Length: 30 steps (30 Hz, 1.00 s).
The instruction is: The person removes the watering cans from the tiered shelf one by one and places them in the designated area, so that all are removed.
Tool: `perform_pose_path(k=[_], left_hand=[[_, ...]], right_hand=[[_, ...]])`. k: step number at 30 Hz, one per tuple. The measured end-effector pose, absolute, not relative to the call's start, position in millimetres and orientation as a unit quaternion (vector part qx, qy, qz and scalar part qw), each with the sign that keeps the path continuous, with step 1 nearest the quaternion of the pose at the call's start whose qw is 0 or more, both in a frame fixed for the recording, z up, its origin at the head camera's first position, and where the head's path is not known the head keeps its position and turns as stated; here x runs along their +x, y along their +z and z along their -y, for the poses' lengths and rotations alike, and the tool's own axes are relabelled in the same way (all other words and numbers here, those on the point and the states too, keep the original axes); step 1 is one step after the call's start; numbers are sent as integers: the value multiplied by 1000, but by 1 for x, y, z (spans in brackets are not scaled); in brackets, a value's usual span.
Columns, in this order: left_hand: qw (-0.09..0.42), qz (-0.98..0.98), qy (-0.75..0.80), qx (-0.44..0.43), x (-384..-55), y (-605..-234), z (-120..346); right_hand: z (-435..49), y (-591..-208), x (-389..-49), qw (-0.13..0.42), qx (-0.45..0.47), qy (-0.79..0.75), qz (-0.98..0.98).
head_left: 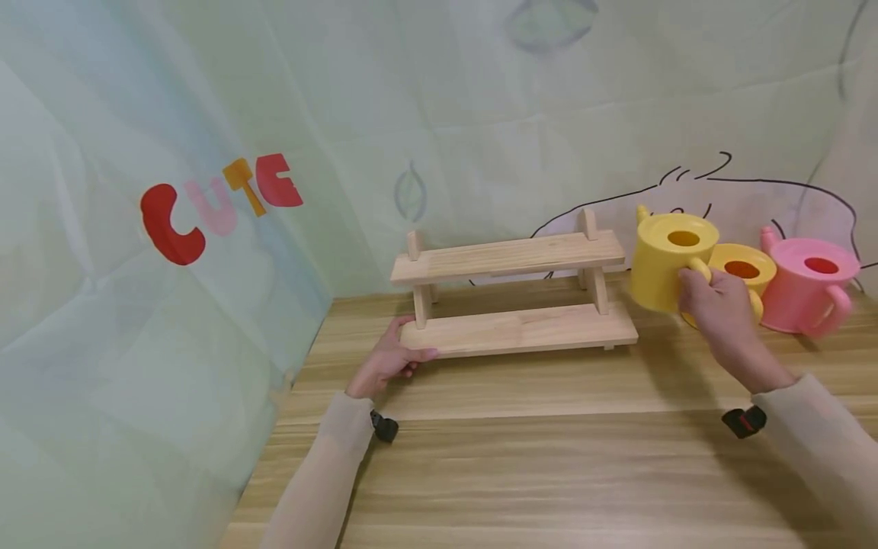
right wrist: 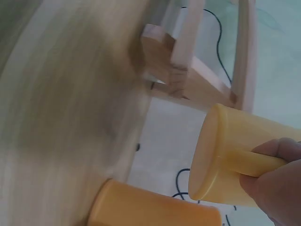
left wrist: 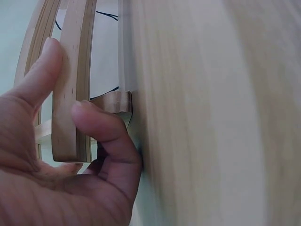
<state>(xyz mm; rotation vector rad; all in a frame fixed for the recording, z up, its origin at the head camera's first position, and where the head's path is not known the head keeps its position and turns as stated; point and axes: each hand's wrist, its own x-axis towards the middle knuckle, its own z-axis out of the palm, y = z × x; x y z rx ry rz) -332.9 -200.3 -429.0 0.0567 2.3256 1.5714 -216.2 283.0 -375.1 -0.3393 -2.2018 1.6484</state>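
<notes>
My left hand [head_left: 393, 356] grips the left end of a two-tier wooden shelf [head_left: 514, 329] at its lower board. In the left wrist view the thumb [left wrist: 44, 70] lies along one face of that board [left wrist: 70, 117], and curled fingers are on the other side. My right hand [head_left: 727, 309] holds a light yellow toy watering can [head_left: 661, 263] by its handle, raised off the table near the shelf's right end. From the right wrist, the can's flat base [right wrist: 204, 155] shows, and thumb and fingers pinch the handle [right wrist: 254, 162].
Behind the held can stands an orange-yellow watering can [head_left: 744, 259], partly hidden. Right of it is a pink watering can [head_left: 799, 286]. The wood-grain table [head_left: 549, 457] meets a pale green cloth backdrop [head_left: 466, 152] at the back and left, with letters [head_left: 174, 229] on it.
</notes>
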Motion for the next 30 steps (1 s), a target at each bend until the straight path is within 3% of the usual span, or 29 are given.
perform_pose_path(k=[30], left_hand=[[163,-817,553,16,-335,-431,200]], right_hand=[[-291,-421,-235,131,-108,593,787]])
